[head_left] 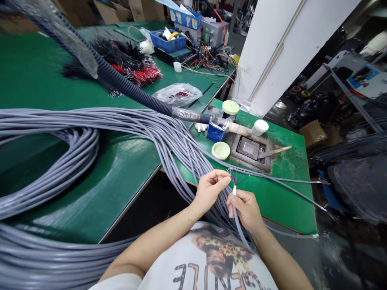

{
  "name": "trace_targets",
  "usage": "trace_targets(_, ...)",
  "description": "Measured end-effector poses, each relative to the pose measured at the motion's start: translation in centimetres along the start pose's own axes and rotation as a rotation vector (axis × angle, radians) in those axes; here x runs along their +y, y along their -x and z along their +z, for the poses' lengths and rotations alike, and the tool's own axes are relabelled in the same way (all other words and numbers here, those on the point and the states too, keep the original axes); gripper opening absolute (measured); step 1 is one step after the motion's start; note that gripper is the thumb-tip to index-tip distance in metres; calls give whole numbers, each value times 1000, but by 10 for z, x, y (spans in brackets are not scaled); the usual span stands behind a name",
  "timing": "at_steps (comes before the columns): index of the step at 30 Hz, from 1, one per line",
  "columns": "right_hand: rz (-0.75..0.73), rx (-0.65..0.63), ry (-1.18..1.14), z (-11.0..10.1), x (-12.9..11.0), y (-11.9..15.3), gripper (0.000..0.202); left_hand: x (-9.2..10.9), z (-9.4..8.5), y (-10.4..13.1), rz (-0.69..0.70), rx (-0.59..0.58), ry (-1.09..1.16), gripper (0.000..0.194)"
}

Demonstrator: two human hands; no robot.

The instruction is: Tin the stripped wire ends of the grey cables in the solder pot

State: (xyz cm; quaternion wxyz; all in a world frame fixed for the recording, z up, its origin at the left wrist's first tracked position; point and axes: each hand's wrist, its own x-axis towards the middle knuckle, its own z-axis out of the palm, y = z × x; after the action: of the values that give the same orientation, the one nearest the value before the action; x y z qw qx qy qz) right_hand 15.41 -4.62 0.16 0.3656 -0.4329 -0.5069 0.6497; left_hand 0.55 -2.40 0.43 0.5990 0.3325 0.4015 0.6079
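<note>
My right hand (246,207) is closed around a grey cable (238,221), just below a white band (234,190) near its end. Thin coloured wires (234,177) fan upward out of that end. With thumb and forefinger pinched together, my left hand (213,187) grips the wires at their left side; the exact strands between the fingertips are too small to make out. Many more grey cables (181,149) run in a thick bundle behind and under my hands. Several of their stripped ends (325,182) stick out past the table's right edge.
A soldering pot (249,148) with a flat stick (275,152) across it sits on the green table (284,201). Around it are a pale round lid (220,150), a white jar (260,127) and a ribbed hose (130,86). Black and red wires (130,66) lie farther back.
</note>
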Motion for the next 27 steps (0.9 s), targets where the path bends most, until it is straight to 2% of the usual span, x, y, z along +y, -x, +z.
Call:
trace_targets(14, -8, -4, 76, 3, -3, -2, 28, 3, 0, -6, -100, 10, 38, 25)
trace_targets(21, 62, -56, -267, 10, -7, -8, 18, 7, 0, -4, -100, 7, 66, 24)
trace_targets(27, 81, -152, -422, 14, -15, -16, 30, 8, -1, -2, -93, -8, 45, 25)
